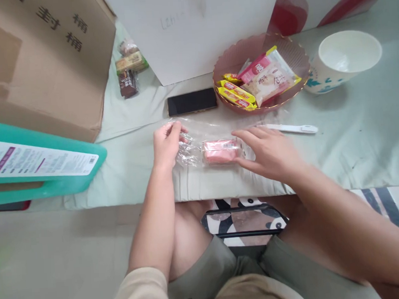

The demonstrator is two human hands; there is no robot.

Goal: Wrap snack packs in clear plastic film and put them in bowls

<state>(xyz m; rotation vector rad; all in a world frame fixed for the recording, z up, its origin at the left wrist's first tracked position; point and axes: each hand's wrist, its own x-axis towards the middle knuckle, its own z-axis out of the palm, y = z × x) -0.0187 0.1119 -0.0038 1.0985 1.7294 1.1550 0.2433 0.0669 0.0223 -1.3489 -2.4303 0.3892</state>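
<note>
A small pink packet (221,151) lies near the table's front edge, with clear plastic film (189,152) spread to its left and behind it. My left hand (167,145) pinches the film between thumb and fingers. On the other side, my right hand (270,152) is open, its thumb and fingers apart around the packet's right end; whether they press on it I cannot tell. Just behind the right hand rests a white plastic tool with a flat handle (300,128), its other end hidden by the fingers.
Behind the hands are a black phone (192,102) and a pink scalloped bowl (227,56) of snack packets. A white paper tub (331,79) stands right of it. Small wrapped snacks (129,74), a cardboard box (43,69) and a teal container (86,184) are on the left.
</note>
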